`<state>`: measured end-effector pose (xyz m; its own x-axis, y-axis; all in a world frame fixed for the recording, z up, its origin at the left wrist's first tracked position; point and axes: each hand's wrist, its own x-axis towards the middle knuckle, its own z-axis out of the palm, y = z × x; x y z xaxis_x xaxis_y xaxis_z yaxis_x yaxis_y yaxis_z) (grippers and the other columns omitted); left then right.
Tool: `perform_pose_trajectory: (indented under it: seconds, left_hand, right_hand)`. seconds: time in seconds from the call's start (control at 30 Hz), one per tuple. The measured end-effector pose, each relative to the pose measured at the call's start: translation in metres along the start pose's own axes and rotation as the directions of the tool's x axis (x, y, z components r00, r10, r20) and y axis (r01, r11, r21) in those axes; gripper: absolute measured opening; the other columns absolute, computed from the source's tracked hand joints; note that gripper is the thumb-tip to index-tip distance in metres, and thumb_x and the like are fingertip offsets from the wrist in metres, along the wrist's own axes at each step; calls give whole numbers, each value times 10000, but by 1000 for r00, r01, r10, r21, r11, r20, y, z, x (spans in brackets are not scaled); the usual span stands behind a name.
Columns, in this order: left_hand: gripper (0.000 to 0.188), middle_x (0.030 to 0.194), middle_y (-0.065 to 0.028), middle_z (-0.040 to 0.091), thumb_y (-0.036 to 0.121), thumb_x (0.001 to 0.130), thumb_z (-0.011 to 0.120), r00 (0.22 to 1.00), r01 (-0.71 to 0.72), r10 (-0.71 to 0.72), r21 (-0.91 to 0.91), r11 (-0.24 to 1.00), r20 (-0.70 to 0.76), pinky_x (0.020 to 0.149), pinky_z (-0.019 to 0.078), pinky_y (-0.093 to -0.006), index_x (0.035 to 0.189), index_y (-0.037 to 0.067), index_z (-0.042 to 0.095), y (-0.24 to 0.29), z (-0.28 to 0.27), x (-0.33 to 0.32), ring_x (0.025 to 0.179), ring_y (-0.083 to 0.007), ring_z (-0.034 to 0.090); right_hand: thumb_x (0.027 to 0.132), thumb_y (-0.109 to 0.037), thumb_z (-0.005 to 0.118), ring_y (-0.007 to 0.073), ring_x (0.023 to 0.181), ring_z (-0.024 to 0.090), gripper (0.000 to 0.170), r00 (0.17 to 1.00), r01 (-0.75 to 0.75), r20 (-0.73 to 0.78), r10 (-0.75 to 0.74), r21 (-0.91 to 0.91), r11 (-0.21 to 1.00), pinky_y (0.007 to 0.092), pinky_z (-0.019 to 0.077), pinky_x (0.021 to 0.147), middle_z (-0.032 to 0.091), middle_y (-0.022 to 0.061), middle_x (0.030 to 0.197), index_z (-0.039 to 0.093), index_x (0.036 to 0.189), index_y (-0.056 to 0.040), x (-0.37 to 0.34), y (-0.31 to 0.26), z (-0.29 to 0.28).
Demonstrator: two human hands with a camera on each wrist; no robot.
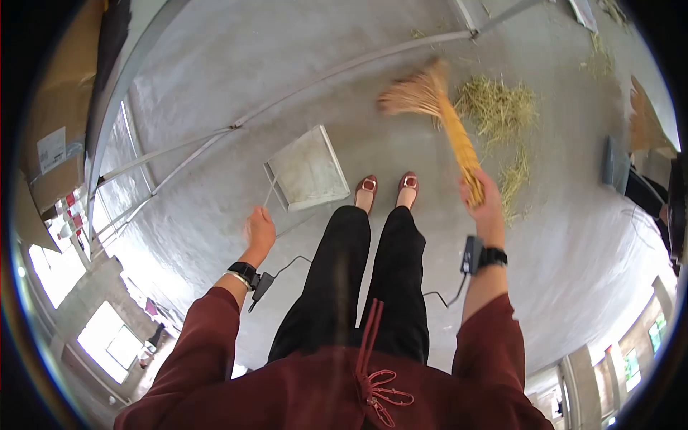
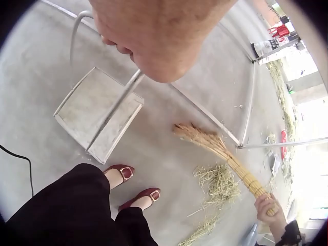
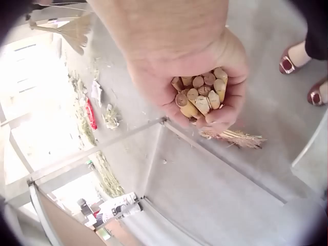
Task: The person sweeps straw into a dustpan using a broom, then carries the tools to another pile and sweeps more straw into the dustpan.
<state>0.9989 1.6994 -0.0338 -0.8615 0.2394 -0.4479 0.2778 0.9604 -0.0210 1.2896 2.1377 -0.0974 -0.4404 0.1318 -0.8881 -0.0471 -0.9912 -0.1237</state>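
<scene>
My right hand (image 1: pixel 484 204) grips the bound yellow handle of a straw broom (image 1: pixel 457 140). Its bristle head fans out to the upper left, over the floor. In the right wrist view, fingers curl round the bundled stalk ends of the handle (image 3: pixel 201 95). My left hand (image 1: pixel 260 231) holds the thin metal handle (image 2: pixel 115 105) of a dustpan, the grip itself mostly hidden by the hand. The pale, worn dustpan (image 1: pixel 308 172) is at the floor, left of the red shoes (image 1: pixel 366 188). Loose straw (image 1: pixel 502 111) lies in a heap right of the broom head, with a thinner trail toward me.
Metal frame bars (image 1: pixel 344 68) cross the floor beyond the dustpan. Cardboard boxes (image 1: pixel 54 107) stand at the far left. Another broom head (image 1: pixel 645 118) shows at the right edge. More straw and a red item (image 3: pixel 91 114) lie farther along the floor.
</scene>
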Motion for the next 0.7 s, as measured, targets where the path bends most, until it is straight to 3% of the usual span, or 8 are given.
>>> perform_pose_trajectory:
  seconds: [0.2, 0.33, 0.37, 0.47, 0.57, 0.63, 0.67, 0.7]
  left_hand:
    - [237, 712, -211, 592, 251, 911, 441, 998, 56, -55, 10, 998, -21, 618, 432, -505, 817, 50, 525, 3, 1, -1, 711, -416, 575]
    - [226, 710, -206, 596, 251, 910, 443, 996, 84, -84, 21, 996, 26, 623, 434, -508, 826, 58, 526, -2, -4, -1, 709, -412, 577]
    - [224, 708, -206, 595, 250, 910, 444, 998, 62, -62, 21, 998, 14, 630, 433, -510, 825, 59, 523, -4, -6, 0, 707, -412, 575]
    - [222, 707, -205, 595, 250, 910, 445, 999, 49, -49, 4, 999, 19, 646, 432, -513, 824, 59, 520, -12, -6, 1, 705, -416, 572]
    - [229, 699, -208, 592, 253, 913, 446, 998, 60, -60, -7, 998, 23, 660, 428, -515, 820, 56, 515, -23, -6, 6, 703, -426, 563]
    - [229, 685, -209, 586, 253, 915, 448, 997, 74, -73, -14, 997, 32, 656, 421, -521, 816, 55, 509, -28, -7, 7, 702, -430, 557]
    - [229, 685, -209, 586, 253, 915, 448, 997, 70, -69, -27, 997, 40, 656, 421, -521, 816, 55, 509, -30, -6, 8, 702, -430, 557]
    - [230, 677, -208, 584, 252, 915, 450, 997, 73, -72, -29, 997, 33, 650, 419, -520, 811, 55, 507, -32, -5, 8, 695, -429, 556]
  right_hand:
    - [848, -137, 530, 145, 600, 533, 459, 987, 138, 90, -132, -73, 988, 229, 455, 463, 558, 103, 864, 411, 1291, -137, -70, 10, 60]
    - [853, -113, 511, 144, 727, 544, 487, 977, 9, 213, 34, -199, 980, 262, 468, 513, 551, 71, 939, 395, 1322, -167, -3, 39, 156]
    - [859, -104, 500, 163, 722, 547, 499, 916, -21, 393, 78, -147, 989, 283, 474, 520, 544, 71, 935, 374, 1337, -174, 27, 52, 181]
    - [865, -91, 495, 202, 606, 540, 350, 832, -100, 524, 183, -183, 978, 316, 463, 455, 539, 108, 840, 433, 1206, -136, 111, 84, 268]
    - [864, -80, 492, 215, 594, 545, 301, 843, -127, 474, 255, -285, 950, 325, 483, 475, 534, 119, 806, 447, 1160, -109, 179, 90, 303]
    - [864, -104, 511, 232, 641, 576, 270, 922, -43, 336, 191, -401, 915, 314, 505, 526, 550, 136, 852, 478, 1131, -105, 200, 84, 300]
    - [861, -109, 527, 235, 687, 593, 254, 766, 561, 607, -211, -471, 680, 306, 512, 564, 558, 139, 895, 494, 1113, -98, 199, 76, 271]
    - [859, -113, 543, 239, 734, 611, 238, 353, 935, 851, -389, -312, 167, 298, 519, 601, 566, 141, 937, 511, 1094, -92, 190, 56, 236]
